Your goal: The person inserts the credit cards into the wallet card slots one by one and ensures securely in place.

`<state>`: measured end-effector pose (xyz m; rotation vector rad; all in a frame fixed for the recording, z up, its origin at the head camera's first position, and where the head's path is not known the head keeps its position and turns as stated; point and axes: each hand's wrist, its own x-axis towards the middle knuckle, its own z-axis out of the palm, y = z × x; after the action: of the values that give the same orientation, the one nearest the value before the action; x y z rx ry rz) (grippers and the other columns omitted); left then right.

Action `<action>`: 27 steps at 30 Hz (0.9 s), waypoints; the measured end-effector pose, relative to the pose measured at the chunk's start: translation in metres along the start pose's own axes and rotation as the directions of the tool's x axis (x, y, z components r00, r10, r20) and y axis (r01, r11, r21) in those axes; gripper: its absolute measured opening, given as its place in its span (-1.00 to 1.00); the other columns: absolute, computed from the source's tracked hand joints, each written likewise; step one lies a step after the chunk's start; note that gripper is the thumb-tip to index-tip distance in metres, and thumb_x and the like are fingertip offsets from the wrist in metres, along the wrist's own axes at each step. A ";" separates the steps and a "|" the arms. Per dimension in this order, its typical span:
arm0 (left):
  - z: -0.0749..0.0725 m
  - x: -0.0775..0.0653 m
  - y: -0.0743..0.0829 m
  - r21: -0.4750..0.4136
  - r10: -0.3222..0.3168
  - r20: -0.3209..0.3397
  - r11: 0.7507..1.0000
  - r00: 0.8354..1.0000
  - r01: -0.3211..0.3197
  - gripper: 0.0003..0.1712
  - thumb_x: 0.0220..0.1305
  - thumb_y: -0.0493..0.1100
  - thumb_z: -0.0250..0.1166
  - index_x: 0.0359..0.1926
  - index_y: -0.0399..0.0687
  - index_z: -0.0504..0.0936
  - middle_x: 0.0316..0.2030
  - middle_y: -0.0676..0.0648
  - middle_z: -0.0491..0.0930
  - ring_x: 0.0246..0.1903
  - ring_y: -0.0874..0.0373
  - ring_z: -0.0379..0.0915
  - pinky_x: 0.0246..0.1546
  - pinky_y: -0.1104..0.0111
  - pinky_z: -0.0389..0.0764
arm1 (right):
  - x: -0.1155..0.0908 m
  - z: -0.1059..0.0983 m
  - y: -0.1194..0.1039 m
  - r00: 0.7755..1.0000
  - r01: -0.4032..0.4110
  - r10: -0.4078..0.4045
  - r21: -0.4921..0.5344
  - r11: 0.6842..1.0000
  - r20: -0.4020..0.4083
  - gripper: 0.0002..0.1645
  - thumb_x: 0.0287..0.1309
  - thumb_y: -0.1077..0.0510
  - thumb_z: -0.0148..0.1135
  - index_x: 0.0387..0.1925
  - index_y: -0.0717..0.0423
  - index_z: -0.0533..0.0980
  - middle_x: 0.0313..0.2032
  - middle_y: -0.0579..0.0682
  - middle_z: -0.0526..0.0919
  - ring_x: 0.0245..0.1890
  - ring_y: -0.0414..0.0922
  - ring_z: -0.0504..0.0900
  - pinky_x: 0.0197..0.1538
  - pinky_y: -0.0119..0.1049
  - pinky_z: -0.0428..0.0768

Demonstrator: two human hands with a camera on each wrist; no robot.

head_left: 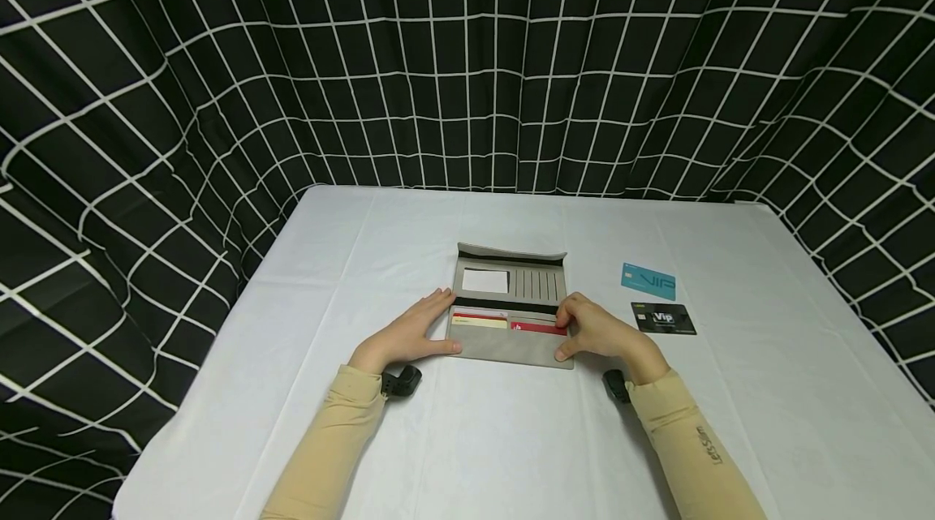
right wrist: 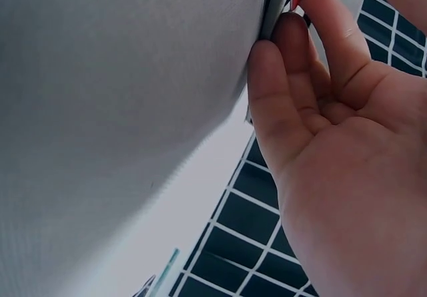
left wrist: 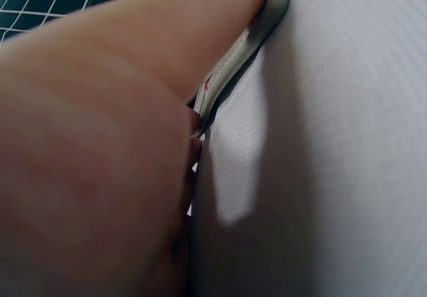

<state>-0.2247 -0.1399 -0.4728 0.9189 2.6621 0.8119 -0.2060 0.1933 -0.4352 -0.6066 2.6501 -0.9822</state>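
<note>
A grey card wallet [head_left: 504, 344] lies unfolded on the white table, its upper flap raised a little. A white card sits behind its upper-left window [head_left: 485, 281]. Yellow and red cards [head_left: 478, 319] stick out of the lower-left pocket, and a red card [head_left: 536, 328] out of the lower-right one. My left hand [head_left: 411, 332] rests against the wallet's left edge, thumb on the lower corner, fingers fairly straight. My right hand [head_left: 599, 332] grips the wallet's right edge with curled fingers. In the right wrist view one finger [right wrist: 337, 43] touches the red card's corner.
To the right of the wallet lie a blue VIP card [head_left: 648, 281] and, nearer, a black Vip card [head_left: 663, 319]. Black cloth with a white grid [head_left: 438, 74] hangs behind the table and along both sides.
</note>
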 end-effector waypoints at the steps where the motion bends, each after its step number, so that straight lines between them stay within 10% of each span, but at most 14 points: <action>1: 0.000 0.000 0.000 0.001 -0.001 0.001 1.000 1.000 0.001 0.06 0.09 0.33 0.22 0.42 -0.13 0.02 0.41 -0.10 -0.08 0.38 0.07 -0.28 0.32 0.20 -0.13 | 0.000 0.000 -0.001 1.000 0.001 -0.001 -0.001 1.000 0.003 -0.51 -0.34 0.19 0.58 -0.40 0.25 0.43 -0.23 0.03 0.41 -0.22 -0.03 0.38 -0.09 -0.11 0.43; 27: -0.001 -0.002 0.005 -0.019 -0.016 0.002 1.000 1.000 0.016 0.05 0.10 0.30 0.23 0.43 -0.11 0.00 0.41 -0.10 -0.09 0.38 0.07 -0.30 0.33 0.19 -0.15 | -0.002 -0.002 -0.005 1.000 -0.007 0.007 0.010 1.000 0.023 -0.59 -0.30 0.22 0.55 -0.45 0.20 0.45 -0.19 0.04 0.37 -0.24 -0.03 0.35 -0.17 -0.20 0.41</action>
<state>-0.2214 -0.1383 -0.4692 0.8922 2.6518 0.8305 -0.2033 0.1920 -0.4307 -0.6018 2.6242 -0.9802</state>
